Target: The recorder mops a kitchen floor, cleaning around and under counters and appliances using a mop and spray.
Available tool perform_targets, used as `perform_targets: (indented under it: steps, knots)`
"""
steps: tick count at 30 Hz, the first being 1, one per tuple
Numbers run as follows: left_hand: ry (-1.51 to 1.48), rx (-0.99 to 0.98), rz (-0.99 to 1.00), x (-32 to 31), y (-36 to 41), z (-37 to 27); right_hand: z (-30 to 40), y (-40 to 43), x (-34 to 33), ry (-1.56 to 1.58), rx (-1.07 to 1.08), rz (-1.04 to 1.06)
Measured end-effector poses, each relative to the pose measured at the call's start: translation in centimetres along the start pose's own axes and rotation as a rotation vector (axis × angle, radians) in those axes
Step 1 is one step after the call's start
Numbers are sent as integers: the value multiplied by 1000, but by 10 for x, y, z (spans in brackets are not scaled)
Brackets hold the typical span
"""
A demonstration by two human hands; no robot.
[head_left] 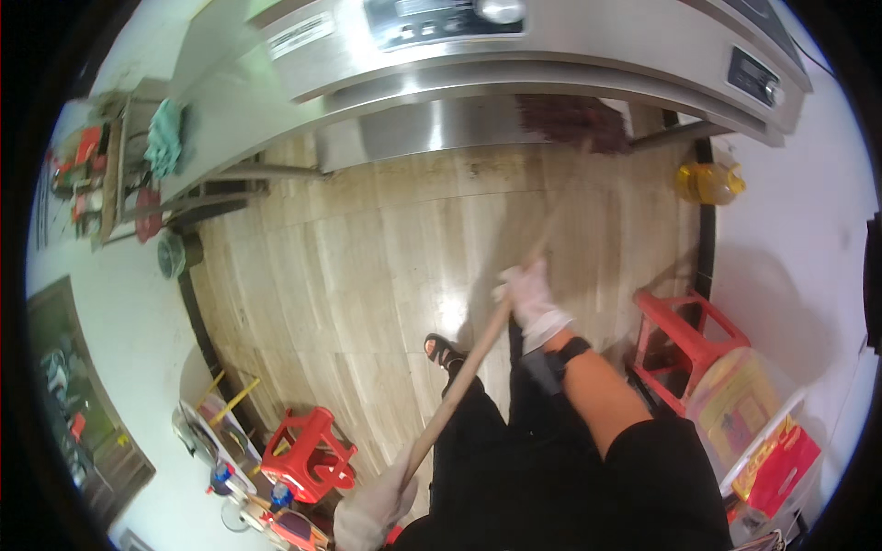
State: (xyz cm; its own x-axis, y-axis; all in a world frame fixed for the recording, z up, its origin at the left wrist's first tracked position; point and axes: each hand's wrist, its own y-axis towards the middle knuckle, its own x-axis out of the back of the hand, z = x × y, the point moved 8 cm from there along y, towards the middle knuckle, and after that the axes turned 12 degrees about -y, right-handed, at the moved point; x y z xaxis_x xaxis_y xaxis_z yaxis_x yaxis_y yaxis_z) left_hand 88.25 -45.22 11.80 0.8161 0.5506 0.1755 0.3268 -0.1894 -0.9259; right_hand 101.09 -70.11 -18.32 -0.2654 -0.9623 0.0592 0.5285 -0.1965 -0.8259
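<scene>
My right hand [534, 299], in a pale glove, grips the middle of a long wooden mop handle [458, 389]. Lower down, at the picture's bottom edge, my left hand [375, 506], gloved too, is closed round the handle's upper end. The handle slants away to the upper right. At its far end a dark maroon mop head [575, 124], blurred, lies at the floor beneath the front edge of a stainless steel counter unit [441, 76], partly hidden by it. Wood-look floor tiles [413, 255] spread between my feet and the unit.
A bottle of yellow oil [710, 184] stands by the right wall, with a red plastic stool [689, 344] nearer me. Another red stool [310, 454] is at lower left beside a cluttered rack. A small bin [172, 255] sits at the left wall; metal table legs [269, 172] stand upper left.
</scene>
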Motion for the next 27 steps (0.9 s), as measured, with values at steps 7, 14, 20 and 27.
perform_targets:
  steps: [7, 14, 20, 27]
  knots:
    - [-77, -114, -227, -8, 29, 25, 44, -31, 6, -157, -93, -148]
    - [-284, 68, -526, 20, -56, 134, -52, -22, -94, -516, 271, -275]
    - [-440, 257, -839, -15, -132, 216, -48, -138, -252, -526, 59, 34]
    - [-204, 287, -929, -109, -140, 291, -106, -140, -348, -83, -200, 313]
